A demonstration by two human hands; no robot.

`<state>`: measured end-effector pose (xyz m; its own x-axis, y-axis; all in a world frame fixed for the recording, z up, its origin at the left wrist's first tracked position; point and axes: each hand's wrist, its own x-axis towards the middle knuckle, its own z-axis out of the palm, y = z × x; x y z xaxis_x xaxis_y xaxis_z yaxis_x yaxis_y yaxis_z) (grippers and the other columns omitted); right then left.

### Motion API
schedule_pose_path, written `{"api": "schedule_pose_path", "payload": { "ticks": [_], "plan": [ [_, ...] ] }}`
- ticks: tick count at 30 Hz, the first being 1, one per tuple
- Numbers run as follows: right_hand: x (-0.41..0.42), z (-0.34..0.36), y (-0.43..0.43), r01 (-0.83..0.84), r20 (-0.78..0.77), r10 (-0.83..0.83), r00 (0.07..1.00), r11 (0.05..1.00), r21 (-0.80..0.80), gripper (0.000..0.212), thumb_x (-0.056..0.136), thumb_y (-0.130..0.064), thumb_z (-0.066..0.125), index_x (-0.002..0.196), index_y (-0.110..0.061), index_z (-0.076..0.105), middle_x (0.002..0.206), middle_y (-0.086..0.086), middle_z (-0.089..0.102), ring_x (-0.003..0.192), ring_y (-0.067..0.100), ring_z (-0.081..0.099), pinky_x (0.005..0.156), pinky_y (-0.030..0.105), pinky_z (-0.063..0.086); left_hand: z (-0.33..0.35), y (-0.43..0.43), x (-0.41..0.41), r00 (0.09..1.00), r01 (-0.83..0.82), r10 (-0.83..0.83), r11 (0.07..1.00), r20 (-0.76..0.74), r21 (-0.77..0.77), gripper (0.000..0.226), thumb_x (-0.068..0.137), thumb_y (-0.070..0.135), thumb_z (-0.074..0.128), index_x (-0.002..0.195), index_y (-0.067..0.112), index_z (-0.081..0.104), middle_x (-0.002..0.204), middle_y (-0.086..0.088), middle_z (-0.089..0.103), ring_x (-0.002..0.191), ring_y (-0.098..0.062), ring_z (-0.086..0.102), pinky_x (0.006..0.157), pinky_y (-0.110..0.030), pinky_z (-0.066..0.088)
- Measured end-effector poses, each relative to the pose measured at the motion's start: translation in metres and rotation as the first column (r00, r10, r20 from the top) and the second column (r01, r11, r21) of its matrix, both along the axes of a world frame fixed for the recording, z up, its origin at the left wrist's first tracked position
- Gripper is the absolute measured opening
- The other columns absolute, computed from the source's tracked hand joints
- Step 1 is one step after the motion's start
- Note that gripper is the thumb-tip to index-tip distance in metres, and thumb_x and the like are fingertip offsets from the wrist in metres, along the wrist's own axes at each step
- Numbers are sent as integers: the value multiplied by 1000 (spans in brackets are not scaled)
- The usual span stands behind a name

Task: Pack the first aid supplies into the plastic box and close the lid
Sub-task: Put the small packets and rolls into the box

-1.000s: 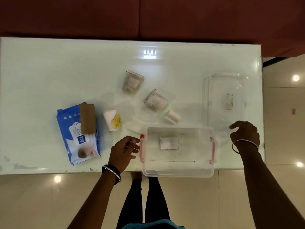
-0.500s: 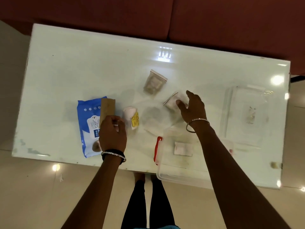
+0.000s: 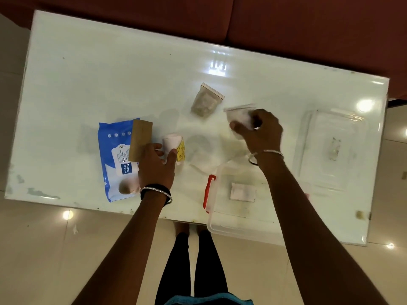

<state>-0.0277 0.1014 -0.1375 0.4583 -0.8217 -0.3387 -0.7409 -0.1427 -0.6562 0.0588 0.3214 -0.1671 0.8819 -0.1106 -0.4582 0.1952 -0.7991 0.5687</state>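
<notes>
plastic box (image 3: 212, 225): stood at lower centre-right, overhanging the near edge of the table (image 3: 88, 73). its open top faced up, so either hand could load it.
box contents: one white pad (image 3: 243, 192) lay flat on the box floor. the right forearm hid part of the interior.
red latch (image 3: 208, 191): was swung out on the box's left end, clear of the rim.
left hand (image 3: 155, 167): was left of the box. thumb and fingers were curled about the near end of the white roll (image 3: 171, 140), a pinch suited to a small soft cylinder. whether the roll had left the table could not be told.
blue wipes pack (image 3: 113, 150): lay flat at centre left, with the brown packet (image 3: 141, 139) resting on its upper right corner. judged the bulkiest item, best packed flat.
right hand (image 3: 261, 134): was above the box in the frame. its fingers were clamped on the clear zip bag (image 3: 239, 115), gripped low with the seal strip pointing away. judged a pick for transfer into the box.
second zip bag (image 3: 206, 101): lay at upper centre, just left of the held bag, untouched.
lid (image 3: 343, 128): lay flat at the right, apart from the box, which left the opening unobstructed.
progress: judged early. most supplies were unpacked and the lid was off.
</notes>
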Motion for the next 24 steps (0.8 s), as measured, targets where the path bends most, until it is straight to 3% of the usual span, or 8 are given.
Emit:
{"api": "schedule_pose_path", "payload": {
  "ticks": [2,4,7,9,14,18,21,24],
  "plan": [
    [-22,24,12,162,216,-179,960,983,91,42,66,-38,86,92,-12,66,88,0,70,79,13,65,68,23,53,-2,0,2,1000,7,-7,1000,-18,-2,46,84,43,66,117,13,53,107,-7,69,88,-21,65,77,-36,53],
    [-52,42,32,248,305,-304,903,946,208,41,65,-38,87,90,-14,66,82,-5,68,73,6,64,61,20,53,-3,1,3,999,9,-9,1000,-37,-1,49,84,45,65,118,12,53,108,-7,69,84,-18,63,75,-32,50],
    [-101,47,64,315,170,-392,904,880,356,40,62,-39,89,90,-17,69,90,3,74,86,21,71,73,46,61,-3,-1,5,999,1,0,1000,-43,16,51,85,49,63,118,11,54,110,-8,69,86,-19,64,77,-34,51],
    [-122,37,81,342,19,-382,924,848,404,41,60,-40,89,91,-20,72,90,4,75,87,26,72,80,54,59,-3,-2,5,999,-14,15,1000,-42,23,53,85,52,60,117,11,56,110,-8,70,89,-21,65,79,-35,52],
    [-124,-3,102,326,-222,-250,942,833,446,42,66,-32,88,100,-14,72,91,4,74,82,24,71,68,26,54,-9,-10,7,995,-6,10,999,-100,36,64,77,57,67,115,6,60,110,-11,71,97,-28,68,85,-42,55],
    [-107,-32,105,351,-226,-274,935,817,458,43,69,-25,88,103,-7,69,96,8,73,82,20,68,76,28,53,-14,-17,7,995,35,-28,997,-94,74,66,68,52,78,112,6,62,106,-10,72,93,-28,69,75,-36,53],
    [-100,-40,104,419,-212,-362,908,812,407,47,62,-28,91,100,-12,67,86,-1,70,66,-3,60,62,10,42,-18,-20,8,996,32,-25,996,-85,85,62,69,45,80,113,6,60,107,-11,71,94,-30,68,75,-35,52],
    [-99,-43,105,456,-211,-406,889,816,355,54,58,-34,93,100,-13,67,80,-5,69,64,-6,59,57,4,39,-22,-19,8,994,15,-8,998,-112,62,56,70,40,80,112,6,62,107,-12,71,94,-31,68,72,-32,51]
  ]
}}
